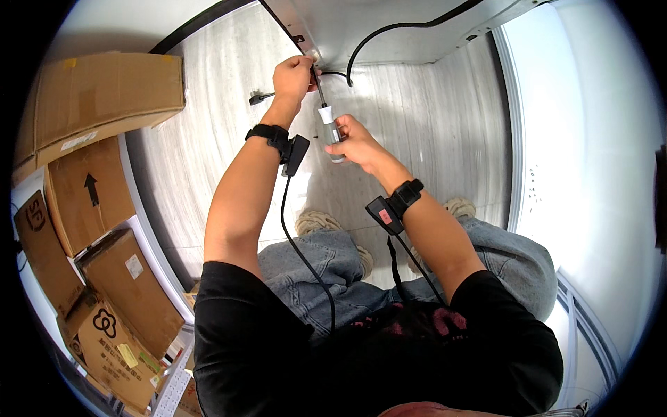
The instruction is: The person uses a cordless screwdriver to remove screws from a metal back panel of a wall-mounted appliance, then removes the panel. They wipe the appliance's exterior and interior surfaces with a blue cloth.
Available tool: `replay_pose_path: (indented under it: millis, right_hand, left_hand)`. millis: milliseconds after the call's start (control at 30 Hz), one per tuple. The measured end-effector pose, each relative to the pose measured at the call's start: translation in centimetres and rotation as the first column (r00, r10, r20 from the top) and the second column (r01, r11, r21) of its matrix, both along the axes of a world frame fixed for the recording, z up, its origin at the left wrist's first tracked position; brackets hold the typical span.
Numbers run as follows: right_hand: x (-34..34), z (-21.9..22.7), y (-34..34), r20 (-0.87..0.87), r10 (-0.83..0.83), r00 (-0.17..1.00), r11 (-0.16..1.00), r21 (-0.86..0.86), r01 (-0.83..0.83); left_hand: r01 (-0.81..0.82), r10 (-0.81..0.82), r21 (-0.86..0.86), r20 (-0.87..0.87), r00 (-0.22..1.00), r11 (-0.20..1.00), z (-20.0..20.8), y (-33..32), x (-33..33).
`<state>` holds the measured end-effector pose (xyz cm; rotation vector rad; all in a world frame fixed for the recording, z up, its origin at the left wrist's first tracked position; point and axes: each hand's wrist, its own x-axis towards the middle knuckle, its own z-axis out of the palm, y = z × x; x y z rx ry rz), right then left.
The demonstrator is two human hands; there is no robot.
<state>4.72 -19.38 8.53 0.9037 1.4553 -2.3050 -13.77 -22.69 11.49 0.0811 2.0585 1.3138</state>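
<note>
Screwdriver (329, 125) toward far metal panel (396, 48)
Right hand (358, 144) gripped it, fingers closed; left hand (293, 78) curled, hold unclear; tilting risked slipping.

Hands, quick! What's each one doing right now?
Left hand: curled beside the shaft of the screwdriver; can't tell whether it's closed on anything.
Right hand: closed, holding the screwdriver by its handle.
</note>
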Motion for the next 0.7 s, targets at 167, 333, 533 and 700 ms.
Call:
replay_pose_path:
  millis: [167, 333, 533, 700]
  right_hand:
    - [2.6, -0.5, 1.4, 0.083, -0.023, 0.996, 1.0, 0.003, 0.023]
    - [7.4, -3.2, 4.2, 0.256, -0.1, 0.962, 0.994, 0.064, 0.086]
    - [13.3, -6.3, 8.8, 0.317, -0.152, 0.936, 0.974, 0.21, 0.087]
    - [16.5, -6.3, 11.1, 0.32, -0.289, 0.902, 0.935, 0.298, 0.193]
  left_hand:
    - [0.052, -0.059, 0.057, 0.133, 0.989, 0.997, -2.0, -0.9, 0.9]
    - [0.156, -0.146, -0.016, 0.27, 0.952, 0.988, -4.4, -0.5, 4.4]
    - [0.334, -0.295, -0.065, 0.336, 0.895, 0.94, -4.9, 2.5, 8.6]
    - [0.341, -0.317, -0.055, 0.255, 0.914, 0.938, -4.4, 8.3, 12.1]
